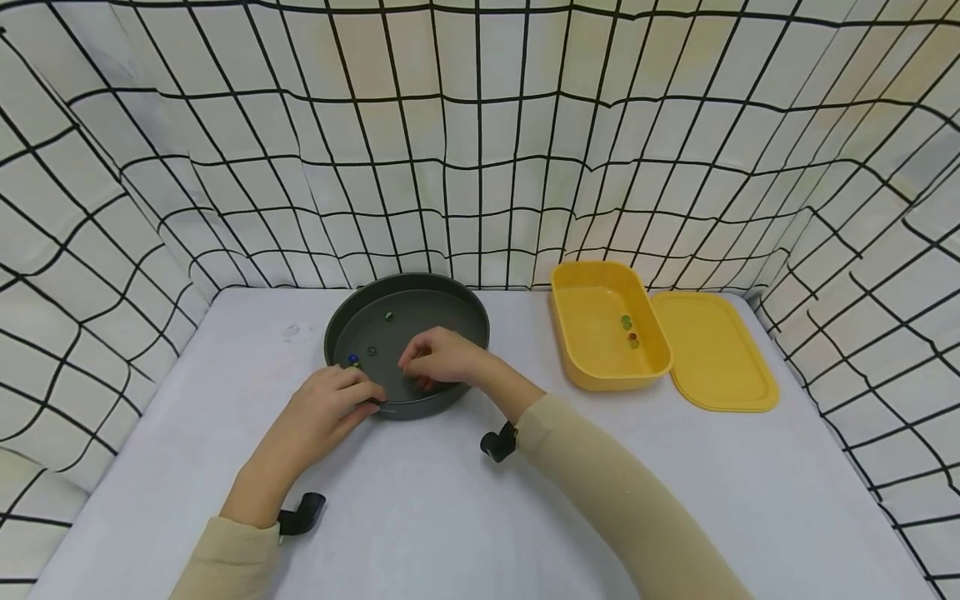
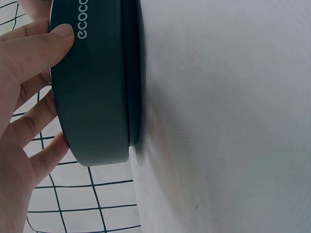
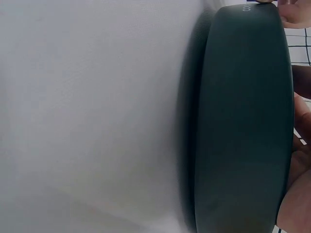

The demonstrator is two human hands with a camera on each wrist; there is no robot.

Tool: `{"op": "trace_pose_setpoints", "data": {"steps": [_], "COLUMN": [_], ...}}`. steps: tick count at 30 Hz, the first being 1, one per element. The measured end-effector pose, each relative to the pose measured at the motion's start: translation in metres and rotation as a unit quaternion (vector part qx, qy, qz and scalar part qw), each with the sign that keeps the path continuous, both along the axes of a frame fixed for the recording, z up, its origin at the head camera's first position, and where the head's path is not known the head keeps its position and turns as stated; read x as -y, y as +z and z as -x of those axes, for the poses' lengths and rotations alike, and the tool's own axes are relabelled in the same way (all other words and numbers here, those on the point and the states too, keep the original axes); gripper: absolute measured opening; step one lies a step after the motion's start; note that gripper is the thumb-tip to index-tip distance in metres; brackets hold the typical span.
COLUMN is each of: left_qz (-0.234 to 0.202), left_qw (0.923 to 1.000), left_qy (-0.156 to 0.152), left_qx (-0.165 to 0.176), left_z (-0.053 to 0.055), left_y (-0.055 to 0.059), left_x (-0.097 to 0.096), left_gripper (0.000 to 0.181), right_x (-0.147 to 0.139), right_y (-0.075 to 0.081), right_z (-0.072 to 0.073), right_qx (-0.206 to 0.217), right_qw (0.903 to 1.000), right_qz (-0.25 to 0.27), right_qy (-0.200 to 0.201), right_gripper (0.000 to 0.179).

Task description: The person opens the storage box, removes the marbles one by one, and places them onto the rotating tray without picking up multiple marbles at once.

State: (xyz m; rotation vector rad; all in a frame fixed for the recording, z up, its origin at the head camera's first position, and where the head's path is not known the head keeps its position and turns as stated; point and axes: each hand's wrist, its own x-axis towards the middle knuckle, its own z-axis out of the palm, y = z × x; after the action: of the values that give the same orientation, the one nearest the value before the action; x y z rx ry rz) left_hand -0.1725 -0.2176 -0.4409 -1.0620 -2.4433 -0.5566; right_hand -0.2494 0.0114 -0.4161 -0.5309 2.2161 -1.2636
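Observation:
A round dark green tray (image 1: 405, 292) stands on the white table with several small marbles in it: a green marble (image 1: 389, 316), a clear marble (image 1: 372, 351) and a blue marble (image 1: 353, 358) close to the left hand. My left hand (image 1: 333, 400) grips the tray's near left rim; in the left wrist view the thumb (image 2: 60, 36) lies on the outer wall and the fingers reach over the edge. Inside the tray, my right hand (image 1: 442, 357) hangs low over the floor with fingers bent. Its fingertips are partly hidden, so I cannot tell whether they pinch a marble.
To the right stands a yellow container (image 1: 592, 375) with several small marbles (image 1: 626, 321) inside. Its flat yellow lid (image 1: 723, 358) lies beside it on the table. A black grid net (image 1: 480, 167) over white cloth encloses the table's back and sides.

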Motion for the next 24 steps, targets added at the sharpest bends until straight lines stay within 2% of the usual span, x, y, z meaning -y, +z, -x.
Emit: {"op": "trace_pose_setpoints", "data": {"steps": [6,12,24], "left_qz": [0.001,0.002,0.001], "left_qw": [1.0,1.0,1.0], "left_qy": [0.001,-0.001,-0.004], "left_qx": [0.0,-0.002,-0.004], "left_z": [0.0001,0.0,0.0003], "left_y": [0.0003,0.0003,0.0006], "left_x": [0.0005,0.0006,0.0006], "left_gripper": [0.026,0.025,0.025], "right_x": [0.003,0.0056,0.0089], "right_y": [0.0032,0.0018,0.0023], "right_z": [0.0003,0.0011,-0.0003], "right_qx": [-0.012,-0.047,-0.075], "right_qw": [0.998,0.9908,0.9824], "right_qz": [-0.058,-0.117,-0.161], "right_qy": [0.022,0.049,0.059], "right_gripper": [0.012,0.011,0.011]}}
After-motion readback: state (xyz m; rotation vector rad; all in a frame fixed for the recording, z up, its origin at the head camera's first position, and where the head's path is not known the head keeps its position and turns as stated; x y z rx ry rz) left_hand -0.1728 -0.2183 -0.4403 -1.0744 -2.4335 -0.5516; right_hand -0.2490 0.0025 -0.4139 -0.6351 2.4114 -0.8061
